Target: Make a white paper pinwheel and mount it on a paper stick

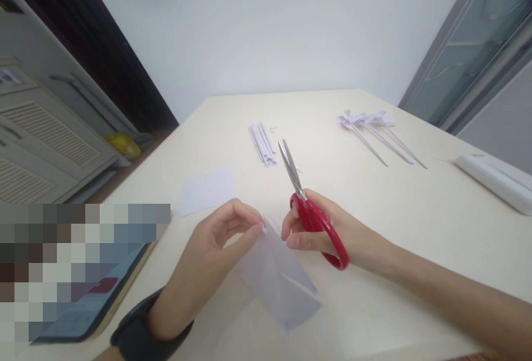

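My left hand (208, 256) pinches the top corner of a folded white paper (278, 280) that hangs just above the table. My right hand (328, 233) holds red-handled scissors (310, 209) with the blades closed and pointing away from me. The fingertips of my right hand also touch the paper's upper edge. A dark watch band is on my left wrist.
A loose white paper sheet (205, 190) lies ahead of my left hand. Rolled paper sticks (262, 142) lie mid-table, and paper pinwheels (374, 131) on sticks at the far right. A white box (496, 178) sits at the right edge, a tablet (89, 305) at the left edge.
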Motion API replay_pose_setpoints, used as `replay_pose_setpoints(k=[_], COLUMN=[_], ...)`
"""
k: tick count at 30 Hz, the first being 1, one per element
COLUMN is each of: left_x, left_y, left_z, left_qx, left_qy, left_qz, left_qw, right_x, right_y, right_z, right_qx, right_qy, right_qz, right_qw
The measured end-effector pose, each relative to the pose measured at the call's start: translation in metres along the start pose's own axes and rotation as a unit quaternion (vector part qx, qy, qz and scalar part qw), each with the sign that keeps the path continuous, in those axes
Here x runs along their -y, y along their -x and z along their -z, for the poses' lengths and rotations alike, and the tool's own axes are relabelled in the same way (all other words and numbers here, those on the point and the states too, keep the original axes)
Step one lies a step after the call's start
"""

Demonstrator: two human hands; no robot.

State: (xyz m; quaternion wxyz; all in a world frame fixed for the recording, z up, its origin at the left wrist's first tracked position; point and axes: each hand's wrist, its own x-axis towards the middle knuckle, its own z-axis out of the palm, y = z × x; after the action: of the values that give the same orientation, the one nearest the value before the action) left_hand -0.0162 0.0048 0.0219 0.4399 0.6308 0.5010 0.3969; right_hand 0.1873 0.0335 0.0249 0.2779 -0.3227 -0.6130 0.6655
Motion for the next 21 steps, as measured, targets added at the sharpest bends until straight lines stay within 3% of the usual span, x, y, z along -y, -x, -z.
replay_pose_setpoints(k=[6,12,17,21], left_x=[0.001,0.004,-0.001,-0.006], left_y=[-0.002,-0.004,0.003,0.013], left_z=[0.005,0.007,-0.002,-0.007], left_qx=[-0.008,-0.031,-0.091,-0.021], left_qy=[-0.001,-0.061,-0.203,-0.253], left_qz=[-0.002,-0.018,-0.143,-0.264], left_qw=[1.000,0.997,0.964,0.931], right_x=[0.001,0.000,0.001,0.001], right_y=[0.002,0.000,0.000,0.000], right_z=[0.003,0.003,0.000,-0.001], right_qx=[0.012,-0.004,0.003,0.007], right_qy=[-0.018,0.036,0.045,0.047], right_qz=[-0.001,-0.009,-0.024,-0.040], right_qw=[1.000,0.999,0.999,0.998])
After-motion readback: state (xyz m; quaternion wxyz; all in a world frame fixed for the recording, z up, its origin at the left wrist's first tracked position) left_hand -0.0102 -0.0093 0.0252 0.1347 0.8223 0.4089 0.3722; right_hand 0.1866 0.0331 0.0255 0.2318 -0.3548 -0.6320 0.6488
